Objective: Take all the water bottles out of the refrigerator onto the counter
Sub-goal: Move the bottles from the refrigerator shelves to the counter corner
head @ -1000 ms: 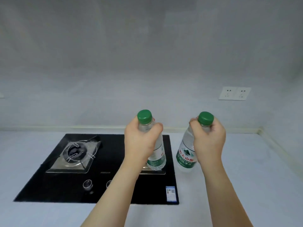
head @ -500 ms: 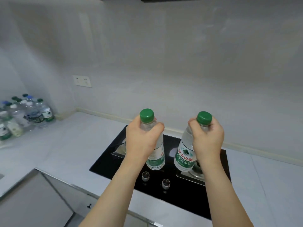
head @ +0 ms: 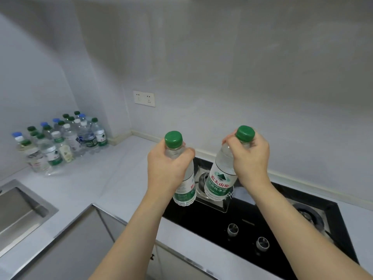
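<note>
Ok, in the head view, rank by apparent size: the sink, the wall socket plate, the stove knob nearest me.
1. sink, though partly cut off
2. wall socket plate
3. stove knob

Nearness inflates the knob; true sizes stay unsure.

Two bare forearms rise from the bottom of the frame, no sleeves showing. The left hand [head: 168,168] and right hand [head: 251,158] wear no gloves, rings or watch; nails short, unpainted.
</note>
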Available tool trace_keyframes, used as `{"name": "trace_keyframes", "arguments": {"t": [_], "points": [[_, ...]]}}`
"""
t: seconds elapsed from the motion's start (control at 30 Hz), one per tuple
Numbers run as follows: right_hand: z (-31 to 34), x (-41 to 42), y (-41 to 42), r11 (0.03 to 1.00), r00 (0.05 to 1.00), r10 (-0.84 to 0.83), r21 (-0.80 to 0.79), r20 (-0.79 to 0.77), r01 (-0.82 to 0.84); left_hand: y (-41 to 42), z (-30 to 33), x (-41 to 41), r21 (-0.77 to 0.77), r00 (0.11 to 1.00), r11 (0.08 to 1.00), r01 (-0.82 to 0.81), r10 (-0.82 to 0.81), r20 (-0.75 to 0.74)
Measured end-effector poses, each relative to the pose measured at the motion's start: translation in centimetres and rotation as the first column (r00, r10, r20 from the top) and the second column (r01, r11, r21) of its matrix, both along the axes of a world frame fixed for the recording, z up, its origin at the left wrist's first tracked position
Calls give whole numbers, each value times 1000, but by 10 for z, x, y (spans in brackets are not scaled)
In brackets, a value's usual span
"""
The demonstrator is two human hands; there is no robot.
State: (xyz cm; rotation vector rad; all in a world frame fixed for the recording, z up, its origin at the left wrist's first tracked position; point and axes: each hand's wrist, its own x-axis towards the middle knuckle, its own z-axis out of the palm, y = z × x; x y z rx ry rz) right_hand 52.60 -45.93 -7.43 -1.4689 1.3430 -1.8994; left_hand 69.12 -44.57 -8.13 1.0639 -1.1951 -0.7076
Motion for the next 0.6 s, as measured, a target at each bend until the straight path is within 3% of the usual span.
{"name": "trace_keyframes", "arguments": {"t": [0.6], "points": [[-32,112,-158,979,980,190,63,51,-193,-140,-19,98,98,984,981,-170,164,63]]}}
